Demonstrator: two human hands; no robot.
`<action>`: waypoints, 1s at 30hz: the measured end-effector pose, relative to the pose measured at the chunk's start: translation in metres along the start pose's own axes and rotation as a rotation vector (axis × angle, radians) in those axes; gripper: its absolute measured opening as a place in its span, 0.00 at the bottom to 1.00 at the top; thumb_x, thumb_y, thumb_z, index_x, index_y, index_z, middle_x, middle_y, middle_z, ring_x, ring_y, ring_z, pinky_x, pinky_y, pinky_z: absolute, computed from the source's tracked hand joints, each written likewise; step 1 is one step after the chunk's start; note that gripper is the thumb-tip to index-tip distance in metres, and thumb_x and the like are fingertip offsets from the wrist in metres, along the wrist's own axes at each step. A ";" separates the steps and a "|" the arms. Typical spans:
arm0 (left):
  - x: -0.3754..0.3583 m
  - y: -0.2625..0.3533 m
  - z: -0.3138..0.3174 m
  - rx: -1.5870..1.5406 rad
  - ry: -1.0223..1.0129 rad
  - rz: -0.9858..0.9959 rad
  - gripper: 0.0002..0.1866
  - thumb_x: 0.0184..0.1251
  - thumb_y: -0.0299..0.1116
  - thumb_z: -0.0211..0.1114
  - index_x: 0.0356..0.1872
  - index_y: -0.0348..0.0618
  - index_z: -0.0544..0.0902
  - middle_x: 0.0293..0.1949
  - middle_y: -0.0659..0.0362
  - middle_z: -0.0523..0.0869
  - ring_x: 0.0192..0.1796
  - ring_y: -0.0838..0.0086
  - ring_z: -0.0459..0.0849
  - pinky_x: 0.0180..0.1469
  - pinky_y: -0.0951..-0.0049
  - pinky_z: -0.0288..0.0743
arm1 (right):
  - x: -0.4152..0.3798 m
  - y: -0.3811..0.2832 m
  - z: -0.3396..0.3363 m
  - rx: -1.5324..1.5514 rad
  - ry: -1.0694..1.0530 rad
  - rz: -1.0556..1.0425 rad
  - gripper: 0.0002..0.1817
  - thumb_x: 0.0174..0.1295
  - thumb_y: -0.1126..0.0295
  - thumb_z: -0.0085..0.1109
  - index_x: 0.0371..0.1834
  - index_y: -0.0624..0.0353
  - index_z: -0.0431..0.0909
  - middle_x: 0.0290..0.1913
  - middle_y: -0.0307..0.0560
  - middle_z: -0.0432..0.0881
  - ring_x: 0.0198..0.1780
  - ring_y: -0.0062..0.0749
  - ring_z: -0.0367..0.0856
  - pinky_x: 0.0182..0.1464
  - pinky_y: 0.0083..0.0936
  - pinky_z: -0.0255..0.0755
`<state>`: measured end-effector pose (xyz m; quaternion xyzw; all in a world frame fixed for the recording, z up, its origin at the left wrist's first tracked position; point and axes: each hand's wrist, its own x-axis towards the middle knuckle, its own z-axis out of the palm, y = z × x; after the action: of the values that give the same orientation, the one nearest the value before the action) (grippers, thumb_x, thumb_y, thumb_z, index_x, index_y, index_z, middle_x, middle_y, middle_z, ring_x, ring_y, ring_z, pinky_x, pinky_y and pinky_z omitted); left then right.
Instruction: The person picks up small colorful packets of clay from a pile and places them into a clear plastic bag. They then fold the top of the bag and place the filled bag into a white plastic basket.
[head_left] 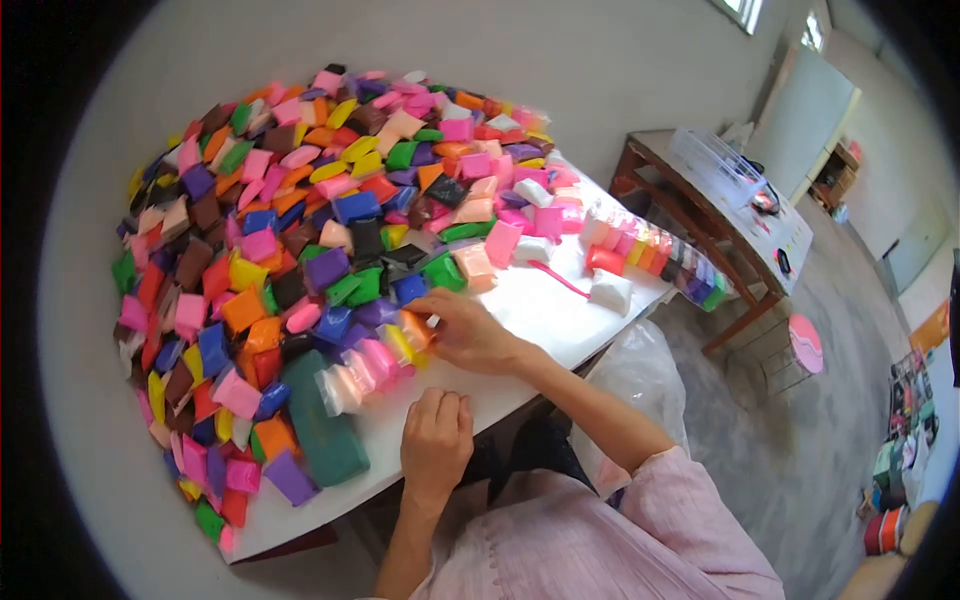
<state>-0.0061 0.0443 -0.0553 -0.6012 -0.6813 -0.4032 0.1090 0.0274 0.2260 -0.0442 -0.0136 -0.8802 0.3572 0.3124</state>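
A short row of wrapped clay packets in white, peach, pink, yellow and orange stands on the white tabletop in front of me. At the row's far end my right hand has its fingers bent round an orange clay packet. My left hand is curled closed near the table's front edge, just below the row; what its fingers hold, if anything, is hidden. Beside the row lies a dark green block-shaped object. A large heap of colourful clay packets spreads behind, up to the wall.
Another long row of packets stands at the table's right end, near a white packet and a pink strip. A clear plastic bag hangs below the edge. Further right are a wooden table and a pink-topped stool.
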 end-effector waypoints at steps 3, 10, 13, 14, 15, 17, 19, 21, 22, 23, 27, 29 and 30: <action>0.000 0.000 0.001 -0.010 0.003 -0.011 0.02 0.63 0.22 0.62 0.34 0.36 0.78 0.35 0.50 0.77 0.37 0.51 0.78 0.41 0.56 0.72 | -0.005 -0.005 0.002 0.084 0.012 0.048 0.28 0.51 0.82 0.59 0.60 0.64 0.75 0.47 0.51 0.76 0.44 0.42 0.78 0.46 0.31 0.75; 0.002 0.001 -0.003 -0.068 -0.060 -0.057 0.03 0.64 0.24 0.62 0.36 0.35 0.77 0.35 0.48 0.76 0.38 0.50 0.78 0.42 0.56 0.72 | -0.008 -0.006 0.000 0.076 -0.036 0.086 0.34 0.51 0.82 0.55 0.67 0.62 0.68 0.50 0.53 0.74 0.48 0.43 0.77 0.50 0.32 0.74; 0.007 0.007 -0.010 -0.062 -0.142 -0.075 0.05 0.64 0.26 0.63 0.37 0.36 0.77 0.35 0.49 0.75 0.38 0.49 0.78 0.42 0.55 0.72 | -0.012 -0.006 -0.002 0.088 -0.036 0.091 0.35 0.51 0.82 0.56 0.68 0.63 0.66 0.54 0.55 0.74 0.53 0.46 0.77 0.56 0.33 0.74; 0.011 0.011 -0.015 -0.053 -0.170 -0.078 0.06 0.64 0.26 0.63 0.37 0.36 0.77 0.35 0.49 0.75 0.38 0.49 0.78 0.42 0.54 0.72 | -0.014 -0.007 -0.004 0.067 -0.023 0.076 0.35 0.52 0.82 0.56 0.68 0.63 0.65 0.56 0.56 0.73 0.54 0.46 0.77 0.57 0.34 0.74; 0.013 0.014 -0.021 -0.023 -0.209 -0.055 0.06 0.64 0.26 0.63 0.38 0.36 0.77 0.35 0.49 0.76 0.39 0.49 0.78 0.42 0.55 0.72 | -0.015 -0.008 -0.005 0.048 -0.010 0.060 0.35 0.52 0.82 0.56 0.69 0.63 0.65 0.58 0.57 0.73 0.56 0.46 0.77 0.59 0.34 0.74; 0.018 0.019 -0.033 0.038 -0.287 -0.011 0.06 0.65 0.26 0.62 0.40 0.36 0.77 0.35 0.48 0.77 0.39 0.48 0.80 0.41 0.56 0.73 | -0.021 -0.011 -0.011 -0.002 0.001 0.087 0.36 0.52 0.82 0.57 0.69 0.63 0.64 0.60 0.57 0.72 0.58 0.46 0.77 0.60 0.34 0.74; 0.025 0.016 -0.038 -0.019 -0.352 -0.047 0.06 0.65 0.28 0.63 0.37 0.37 0.77 0.35 0.48 0.77 0.38 0.49 0.79 0.40 0.54 0.72 | -0.028 -0.012 -0.017 -0.016 0.015 0.127 0.36 0.51 0.83 0.57 0.69 0.63 0.65 0.62 0.57 0.72 0.59 0.45 0.77 0.60 0.34 0.74; 0.031 0.009 -0.035 -0.069 -0.357 -0.041 0.06 0.65 0.29 0.64 0.35 0.38 0.77 0.34 0.48 0.76 0.37 0.49 0.79 0.39 0.53 0.72 | -0.035 -0.012 -0.022 0.007 0.025 0.178 0.36 0.50 0.84 0.57 0.69 0.63 0.65 0.62 0.57 0.72 0.59 0.44 0.77 0.60 0.33 0.74; 0.032 0.001 -0.026 -0.086 -0.327 -0.016 0.07 0.65 0.30 0.64 0.35 0.38 0.77 0.34 0.48 0.76 0.36 0.50 0.79 0.38 0.53 0.72 | -0.037 -0.013 -0.024 0.013 0.052 0.181 0.36 0.51 0.84 0.56 0.69 0.63 0.66 0.61 0.56 0.73 0.59 0.43 0.78 0.59 0.33 0.74; 0.032 -0.005 -0.017 -0.101 -0.293 0.003 0.07 0.65 0.30 0.64 0.34 0.38 0.77 0.33 0.48 0.76 0.36 0.50 0.79 0.38 0.53 0.72 | -0.040 -0.014 -0.026 0.022 0.073 0.182 0.35 0.51 0.85 0.56 0.68 0.63 0.67 0.60 0.56 0.74 0.58 0.42 0.78 0.58 0.32 0.75; 0.027 -0.010 0.001 -0.017 -0.151 0.046 0.08 0.64 0.30 0.64 0.30 0.40 0.74 0.31 0.50 0.75 0.34 0.51 0.78 0.37 0.55 0.72 | -0.045 -0.006 -0.037 0.098 0.139 0.197 0.30 0.52 0.85 0.54 0.63 0.66 0.70 0.56 0.57 0.76 0.53 0.43 0.81 0.47 0.31 0.79; 0.029 -0.009 -0.002 -0.046 -0.150 0.025 0.08 0.64 0.30 0.64 0.31 0.40 0.74 0.31 0.50 0.75 0.34 0.52 0.78 0.37 0.55 0.72 | -0.034 -0.005 -0.050 0.024 0.164 0.187 0.26 0.53 0.86 0.55 0.59 0.65 0.74 0.52 0.53 0.80 0.47 0.36 0.84 0.43 0.29 0.79; 0.030 -0.009 -0.003 -0.065 -0.152 0.023 0.08 0.64 0.30 0.64 0.31 0.40 0.75 0.31 0.50 0.75 0.34 0.52 0.78 0.37 0.55 0.72 | -0.028 -0.002 -0.057 -0.032 0.169 0.201 0.25 0.53 0.86 0.56 0.57 0.64 0.75 0.51 0.52 0.80 0.45 0.35 0.84 0.42 0.29 0.79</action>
<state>-0.0224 0.0645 -0.0384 -0.6409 -0.6672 -0.3772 0.0420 0.0819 0.2528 -0.0263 -0.1371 -0.8505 0.3700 0.3479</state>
